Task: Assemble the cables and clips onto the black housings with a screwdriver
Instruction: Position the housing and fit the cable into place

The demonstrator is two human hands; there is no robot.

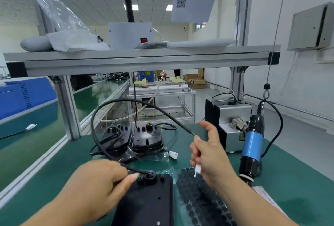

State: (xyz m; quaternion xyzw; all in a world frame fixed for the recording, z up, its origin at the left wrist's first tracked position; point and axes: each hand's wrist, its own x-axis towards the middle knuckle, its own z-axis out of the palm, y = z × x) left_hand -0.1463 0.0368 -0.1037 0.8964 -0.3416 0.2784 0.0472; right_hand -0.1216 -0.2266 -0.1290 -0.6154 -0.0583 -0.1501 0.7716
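One cable, two hands, three black housings on the green bench (54, 171).

The nearest housing (144, 200) lies flat at the front edge, between the forearms. The left hand (101, 180) pinches the black cable (94, 117) with curled fingers at the housing's round port. The cable loops up and over to the right hand (209, 151), which pinches its thin wire end, forefinger stretched out, one white connector (197, 169) dangling below. Two more housings (147, 139) sit side by side behind, with a second white connector (173, 154) beside them. One sheet of black round pads (200, 195) lies just right of the nearest housing. One blue screwdriver (252, 146) hangs upright further right.
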